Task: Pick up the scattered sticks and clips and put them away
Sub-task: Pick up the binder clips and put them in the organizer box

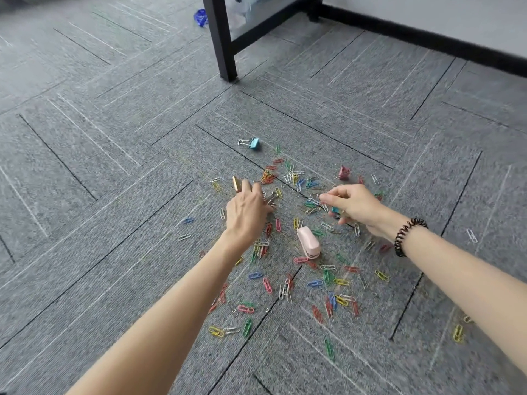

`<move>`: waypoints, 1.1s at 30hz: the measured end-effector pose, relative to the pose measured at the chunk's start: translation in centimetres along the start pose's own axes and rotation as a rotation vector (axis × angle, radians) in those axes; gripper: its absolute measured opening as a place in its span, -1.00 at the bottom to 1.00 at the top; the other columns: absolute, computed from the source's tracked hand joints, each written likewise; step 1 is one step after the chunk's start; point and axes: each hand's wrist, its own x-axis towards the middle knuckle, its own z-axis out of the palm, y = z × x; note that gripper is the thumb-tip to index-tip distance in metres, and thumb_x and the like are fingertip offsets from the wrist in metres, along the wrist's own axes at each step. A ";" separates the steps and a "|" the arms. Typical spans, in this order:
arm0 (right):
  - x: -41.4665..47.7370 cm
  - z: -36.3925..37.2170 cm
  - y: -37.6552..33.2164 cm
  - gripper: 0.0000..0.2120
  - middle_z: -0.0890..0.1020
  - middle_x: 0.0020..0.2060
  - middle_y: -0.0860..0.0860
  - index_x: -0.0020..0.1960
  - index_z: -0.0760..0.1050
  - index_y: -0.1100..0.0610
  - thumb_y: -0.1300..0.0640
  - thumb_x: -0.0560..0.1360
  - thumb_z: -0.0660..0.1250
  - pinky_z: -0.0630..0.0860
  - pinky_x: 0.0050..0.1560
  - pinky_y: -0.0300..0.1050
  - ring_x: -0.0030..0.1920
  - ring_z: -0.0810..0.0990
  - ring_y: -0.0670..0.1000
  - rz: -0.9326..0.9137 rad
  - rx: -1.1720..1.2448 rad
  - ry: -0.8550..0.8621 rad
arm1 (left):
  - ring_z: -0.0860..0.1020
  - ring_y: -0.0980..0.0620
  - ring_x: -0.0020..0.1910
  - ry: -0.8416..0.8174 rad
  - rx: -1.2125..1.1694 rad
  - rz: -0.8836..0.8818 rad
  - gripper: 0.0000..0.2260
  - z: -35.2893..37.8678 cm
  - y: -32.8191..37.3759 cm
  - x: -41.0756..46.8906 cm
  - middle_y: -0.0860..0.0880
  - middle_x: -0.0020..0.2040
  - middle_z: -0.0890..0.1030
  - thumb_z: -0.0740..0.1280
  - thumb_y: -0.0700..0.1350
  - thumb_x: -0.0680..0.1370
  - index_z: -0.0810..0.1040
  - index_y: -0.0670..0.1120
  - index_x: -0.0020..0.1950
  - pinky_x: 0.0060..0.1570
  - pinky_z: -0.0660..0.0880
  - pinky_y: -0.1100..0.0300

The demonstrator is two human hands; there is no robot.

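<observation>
Several coloured paper clips (285,277) lie scattered over the grey carpet. My left hand (247,212) reaches down among them and grips a gold binder clip (236,183), with silver clip handles by its fingertips. My right hand (355,206) has curled fingers that hold a teal binder clip (335,210) and pinch something small at the fingertips. A teal binder clip (252,143) lies further away, and a dark pink binder clip (344,172) sits beyond my right hand. No sticks are visible.
A pink mini stapler (308,242) lies between my forearms. A black table leg (224,44) stands further back with a clear bin under the frame. A blue object (200,17) lies at the far left of the leg. A black baseboard (427,38) runs along the wall.
</observation>
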 end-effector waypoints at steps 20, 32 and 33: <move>5.4 -2.1 0.7 -0.75 0.45 -0.07 0.04 0.14 0.44 0.12 0.05 0.52 0.33 0.23 -0.33 -0.24 -0.21 0.39 -0.03 -0.151 -0.787 0.510 | 0.31 0.04 -0.44 0.042 -0.168 -0.072 -0.77 0.0 2.4 5.5 0.03 -0.39 0.39 0.17 0.04 0.56 0.33 -0.08 -0.18 -0.40 0.31 0.15; 7.9 0.2 1.0 -0.91 0.44 -0.19 -0.05 -0.03 0.53 0.14 0.13 0.50 0.36 0.18 -0.48 -0.31 -0.42 0.32 -0.17 -0.344 -0.731 0.553 | 0.35 0.07 -0.43 -0.027 0.017 -0.050 -0.41 -0.4 -0.7 13.3 -0.01 -0.26 0.45 0.19 -0.27 0.52 0.09 -0.07 0.52 -0.45 0.33 0.19; 7.9 0.4 0.9 -0.91 0.44 -0.18 -0.06 -0.04 0.53 0.13 0.13 0.50 0.37 0.19 -0.49 -0.31 -0.41 0.33 -0.16 -0.356 -0.715 0.554 | 0.35 0.07 -0.43 -0.047 0.025 -0.054 -0.39 -0.3 -0.9 13.8 -0.02 -0.24 0.46 0.18 -0.27 0.53 0.05 -0.05 0.54 -0.47 0.33 0.20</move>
